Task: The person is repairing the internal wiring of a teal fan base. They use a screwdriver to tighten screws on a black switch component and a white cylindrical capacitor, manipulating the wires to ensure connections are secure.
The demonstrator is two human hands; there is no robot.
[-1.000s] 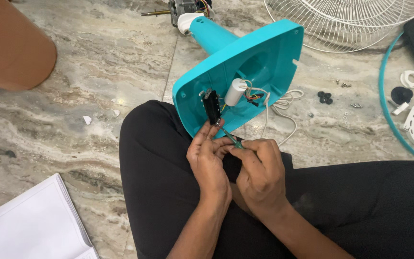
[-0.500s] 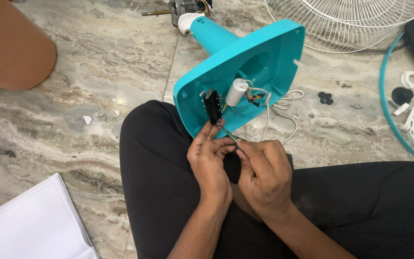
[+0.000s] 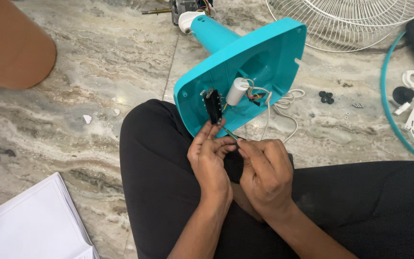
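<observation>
Teal moulded plastic forms the fan base housing (image 3: 264, 57), which lies tilted on the marble floor (image 3: 97, 62) with its open underside facing the camera and its lower edge resting against the person's black-trousered leg (image 3: 159, 182).

Head view: the left hand (image 3: 211, 160) has its fingers drawn together, the fingertips pinching a thin green wire (image 3: 230, 134) just below the black switch block (image 3: 213, 106) mounted inside the housing. The right hand (image 3: 267, 170) is curled, thumb and forefinger closed on the same wire from the other side. A white cylindrical capacitor (image 3: 236, 91) sits beside the switch block, with coloured leads (image 3: 255, 95) bundled next to it and a white cord (image 3: 283, 103) looping out onto the floor.

Handling judgement: the wire appears light, limp and easily kinked; grip close to its end, not at the joint. The housing looks rigid and fairly light, best held by its rim. Loose screws (image 3: 326, 97) and a white wire grille (image 3: 350, 19) lie well apart on the floor.
</observation>
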